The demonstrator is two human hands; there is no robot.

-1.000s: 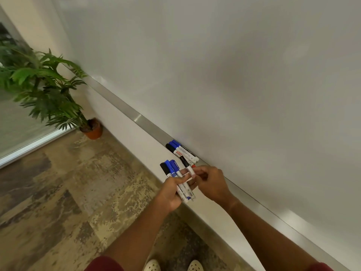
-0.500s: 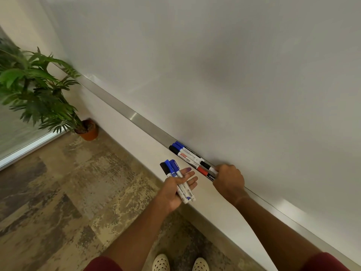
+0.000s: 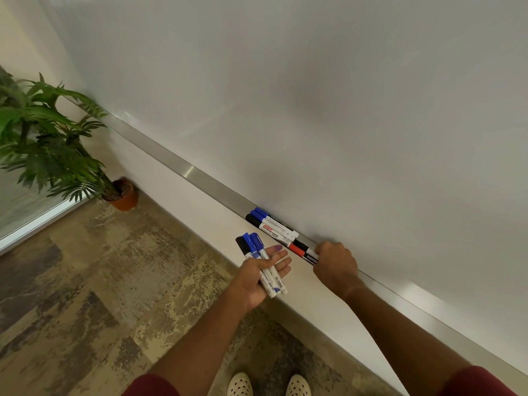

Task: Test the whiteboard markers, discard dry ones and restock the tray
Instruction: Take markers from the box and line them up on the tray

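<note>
The left hand (image 3: 264, 271) is palm up with the fingers mostly straight, and a bunch of three markers (image 3: 261, 262) (one black cap, two blue) lies across it, pinned by the thumb, caps pointing away from the wrist. The right hand (image 3: 334, 262) is curled knuckles-up over the end of a red and black marker (image 3: 303, 251) lying in the metal tray (image 3: 200, 178) under the whiteboard (image 3: 314, 95); whether the fingers actually pinch it is hidden. Just past that fist along the tray sit more markers (image 3: 271, 225), black and blue caps, side by side.
</note>
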